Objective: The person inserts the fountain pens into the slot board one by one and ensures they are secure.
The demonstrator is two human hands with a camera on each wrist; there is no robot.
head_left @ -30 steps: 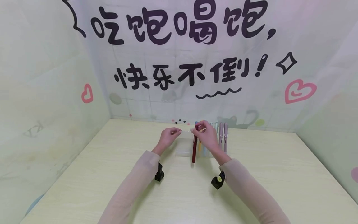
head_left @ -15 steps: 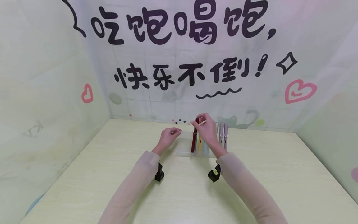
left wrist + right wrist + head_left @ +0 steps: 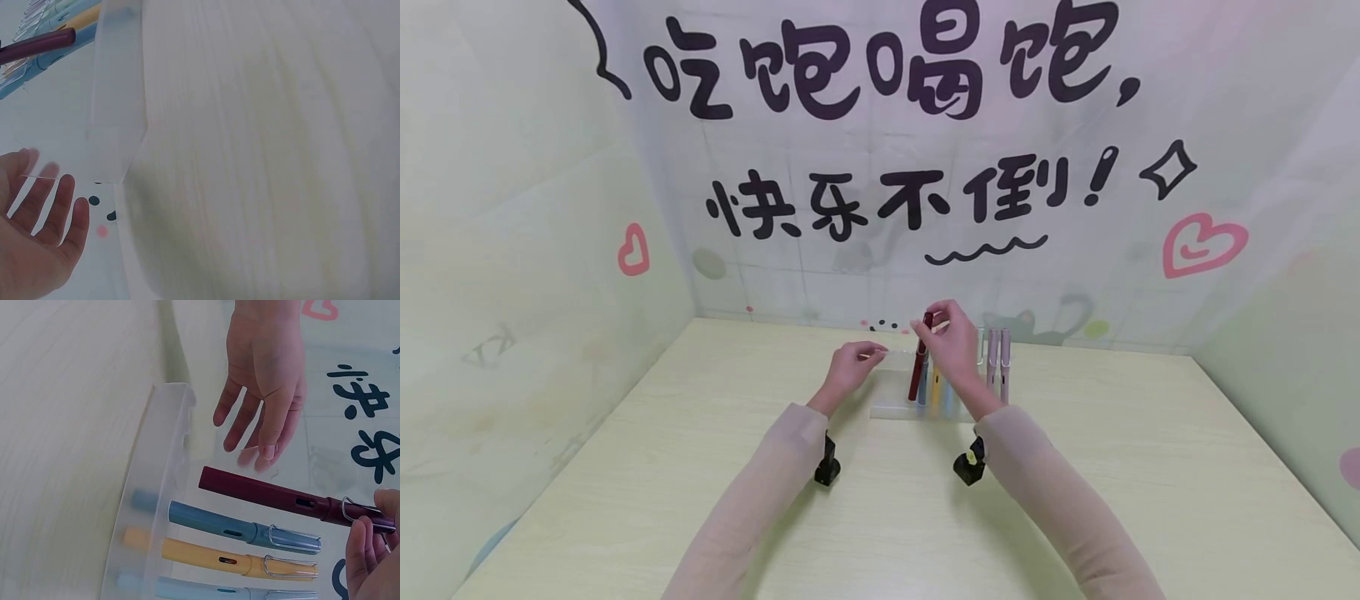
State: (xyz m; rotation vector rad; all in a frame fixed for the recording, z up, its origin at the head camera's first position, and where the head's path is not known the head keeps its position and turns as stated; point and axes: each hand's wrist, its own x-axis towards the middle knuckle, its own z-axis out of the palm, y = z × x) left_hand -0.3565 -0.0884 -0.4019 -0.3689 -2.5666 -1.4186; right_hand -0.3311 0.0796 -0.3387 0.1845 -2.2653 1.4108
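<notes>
My right hand [image 3: 953, 346] pinches a dark red pen [image 3: 262, 494] near its capped, clip end. The pen slants over a clear pen stand [image 3: 891, 412], its lower end just above the frosted front trough [image 3: 153, 462] and apart from it. Beside it in the stand lean a teal-blue pen [image 3: 209, 524], a yellow pen [image 3: 203, 556] and a light blue pen [image 3: 200, 589]. With thumb and fingers on either side of the clear panel, my left hand [image 3: 850, 367] holds the stand's upper left edge, as the left wrist view [image 3: 47, 231] of that hand shows.
Two mauve pens [image 3: 999, 358] stand at the right end of the stand, partly behind my right wrist. Under everything lies a pale wood-grain table [image 3: 880, 517]. A printed fabric wall [image 3: 880, 275] rises close behind the stand.
My right hand has lifted the dark red pen and brought its lower end back from in front of the stand to over the trough, slightly leftward. My left hand has stayed put.
</notes>
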